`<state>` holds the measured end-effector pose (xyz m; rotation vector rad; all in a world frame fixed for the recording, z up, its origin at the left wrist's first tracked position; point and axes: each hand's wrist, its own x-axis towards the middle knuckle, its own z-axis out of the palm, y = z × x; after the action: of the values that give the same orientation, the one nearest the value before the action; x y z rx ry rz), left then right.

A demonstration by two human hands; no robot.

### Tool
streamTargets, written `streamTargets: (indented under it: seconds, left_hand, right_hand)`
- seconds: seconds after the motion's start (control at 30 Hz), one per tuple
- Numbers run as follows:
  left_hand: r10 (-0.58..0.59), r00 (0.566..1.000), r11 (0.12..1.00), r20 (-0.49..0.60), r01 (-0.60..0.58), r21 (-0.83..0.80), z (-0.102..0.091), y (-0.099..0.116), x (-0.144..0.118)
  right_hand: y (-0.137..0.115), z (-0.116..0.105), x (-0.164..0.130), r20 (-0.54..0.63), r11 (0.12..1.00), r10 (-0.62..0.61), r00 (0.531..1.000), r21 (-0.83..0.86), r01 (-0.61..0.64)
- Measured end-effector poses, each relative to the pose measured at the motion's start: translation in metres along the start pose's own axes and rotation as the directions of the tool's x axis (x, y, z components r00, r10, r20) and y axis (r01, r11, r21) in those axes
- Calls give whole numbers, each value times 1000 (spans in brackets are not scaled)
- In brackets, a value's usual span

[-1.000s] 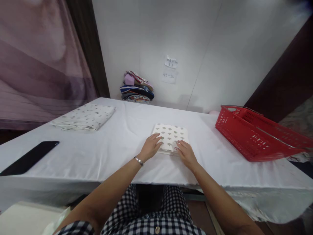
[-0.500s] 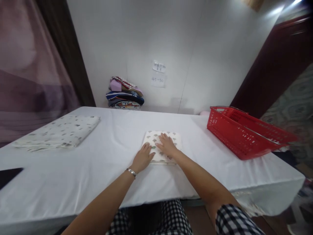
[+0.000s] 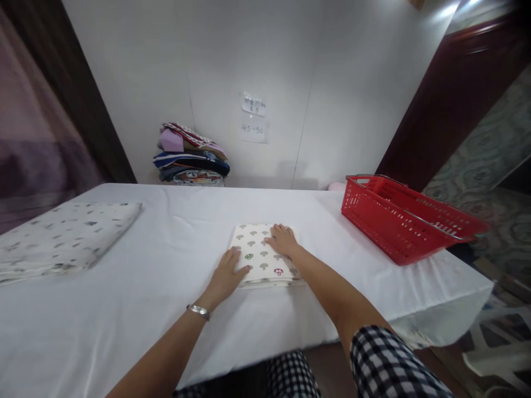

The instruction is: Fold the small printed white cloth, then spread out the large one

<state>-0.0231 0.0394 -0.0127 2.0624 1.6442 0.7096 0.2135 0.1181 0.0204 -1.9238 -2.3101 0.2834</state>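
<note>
- Since a second ago, the right hand (image 3: pixel 284 241) has moved from the near right edge of the folded cloth (image 3: pixel 256 262) to its far right part.
- I see it lying flat there, fingers extended, clutching nothing.
- Left hand (image 3: pixel 224 277) is also unclenched, fingers at the cloth's left edge.
- I have the cloth on the worktop (image 3: pixel 178 298), between a red basket (image 3: pixel 390 229) and a larger patterned cloth (image 3: pixel 70 235).

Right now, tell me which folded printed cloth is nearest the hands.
The smaller, mushroom-print cloth: the right hand lies on it, the left hand at its left edge. The larger cloth, with scattered dark print, lies apart on the left.
</note>
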Motion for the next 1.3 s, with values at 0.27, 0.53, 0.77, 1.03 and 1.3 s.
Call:
streamTargets:
  seconds: [0.27, 0.53, 0.77, 1.03, 1.3]
  left_hand:
    - [-324, 926, 940, 196, 338, -42, -42, 1, 34]
    - [-59, 980, 955, -190, 111, 277, -91, -18, 105]
    - [378, 925, 925, -43, -375, 66, -25, 27, 20]
    - [401, 916, 899, 27, -399, 179, -14, 33, -4]
    - [307, 952, 942, 18, -307, 136, -13, 44, -3]
  right_hand:
    - [45, -22, 18, 26, 994, 100, 995, 50, -101]
    - [19, 8, -23, 126, 928, 14, 992, 367, -59]
    - [28, 24, -41, -24, 727, 111, 994, 684, -65]
    - [22, 33, -71, -393, 688, -12, 919, 664, 293]
    - [16, 41, -83, -419, 735, -122, 900, 571, 365]
